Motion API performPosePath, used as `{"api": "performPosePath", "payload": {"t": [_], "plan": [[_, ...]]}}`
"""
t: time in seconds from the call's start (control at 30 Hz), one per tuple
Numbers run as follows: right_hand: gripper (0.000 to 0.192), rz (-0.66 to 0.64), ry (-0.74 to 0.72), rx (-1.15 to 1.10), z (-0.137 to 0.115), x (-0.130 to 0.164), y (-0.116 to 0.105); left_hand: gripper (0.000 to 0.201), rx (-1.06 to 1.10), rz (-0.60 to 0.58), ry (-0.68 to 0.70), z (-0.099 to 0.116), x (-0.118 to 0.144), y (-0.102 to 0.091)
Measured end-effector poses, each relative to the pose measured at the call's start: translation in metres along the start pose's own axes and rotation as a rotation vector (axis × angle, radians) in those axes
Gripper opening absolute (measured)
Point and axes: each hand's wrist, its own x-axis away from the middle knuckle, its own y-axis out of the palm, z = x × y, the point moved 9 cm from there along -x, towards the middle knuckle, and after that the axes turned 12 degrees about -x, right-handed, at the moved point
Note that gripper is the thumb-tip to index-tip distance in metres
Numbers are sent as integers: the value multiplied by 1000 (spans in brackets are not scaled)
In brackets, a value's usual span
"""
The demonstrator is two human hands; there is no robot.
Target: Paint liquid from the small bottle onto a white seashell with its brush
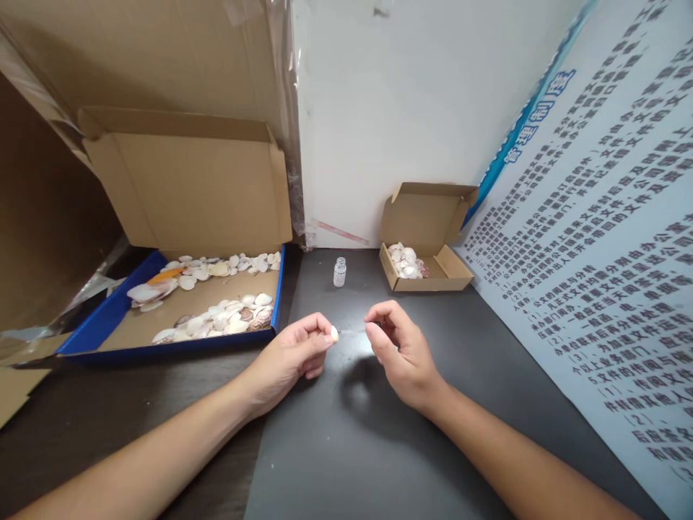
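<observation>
A small pale shell (334,334) is pinched between the thumb and fingers of my left hand (295,350), above the dark mat. Facing it, my right hand (403,350) curls with thumb and index fingertip close together. A thin line shows between the shell and those fingertips; whether it is a fine tool, a thread or a reflection I cannot make out. Beyond both hands stands a small clear bottle (339,273) with a whitish label, upright on the mat.
On the left lies an open blue-edged box (178,350) with many shells (227,318) in two groups. A smaller open cardboard box (433,285) at back right holds more shells (405,261). A dark mat (325,462) covers the table; a printed board (595,217) leans at right.
</observation>
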Motion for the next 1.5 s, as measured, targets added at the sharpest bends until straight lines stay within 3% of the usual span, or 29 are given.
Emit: {"api": "performPosePath", "payload": {"t": [0.4, 0.63, 0.77, 0.93, 1.07, 1.2, 1.33, 1.5], "plan": [[20, -2, -4, -16, 0, 2, 4, 22, 71, 117, 23, 0, -3, -18], [13, 46, 84, 25, 8, 0, -3, 26, 42, 117, 50, 4, -4, -15], [12, 10, 131, -116, 14, -1, 0, 30, 17, 118, 74, 5, -3, -15], [13, 83, 166, -70, 18, -4, -8, 29, 26, 124, 70, 6, -2, -15], [12, 59, 196, -195, 20, -5, -5, 28, 38, 125, 76, 8, -2, -13], [13, 89, 153, -65, 15, -4, -9, 27, 37, 116, 76, 7, -3, -13], [12, 78, 180, -155, 16, -4, -6, 26, 41, 115, 70, 5, -3, -14], [13, 72, 135, 49, 12, -4, -7, 26, 35, 107, 64, 5, -2, -13]]}}
